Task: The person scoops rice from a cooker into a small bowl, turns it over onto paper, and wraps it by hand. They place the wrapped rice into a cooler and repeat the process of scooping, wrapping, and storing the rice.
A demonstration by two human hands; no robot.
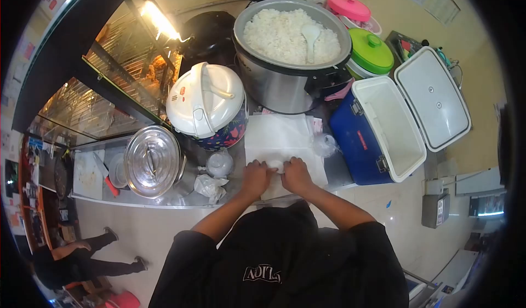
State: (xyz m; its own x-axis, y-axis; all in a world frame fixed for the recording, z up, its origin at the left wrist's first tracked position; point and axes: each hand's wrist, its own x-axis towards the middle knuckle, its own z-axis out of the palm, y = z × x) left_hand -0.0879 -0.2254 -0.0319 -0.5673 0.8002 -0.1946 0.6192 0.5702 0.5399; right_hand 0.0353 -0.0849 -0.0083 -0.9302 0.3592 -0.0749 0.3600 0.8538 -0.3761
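- Pressing at centre frame: left hand [256,177] and right hand [296,175], fingers curled around a small white rice lump [276,165] between them.
- Resting on white paper [279,138], near its lower edge by the counter edge [164,203].
- Too round to show any long axis or pointing.
- Crowded above by open rice cooker [290,45]; right, blue cooler [378,130]; left, plastic bags [211,186].
- Open floor along lower left.

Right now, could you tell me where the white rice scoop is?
In the head view, the white rice scoop stands in the cooked rice inside the big open rice cooker at the counter's back, right of the closed white cooker.
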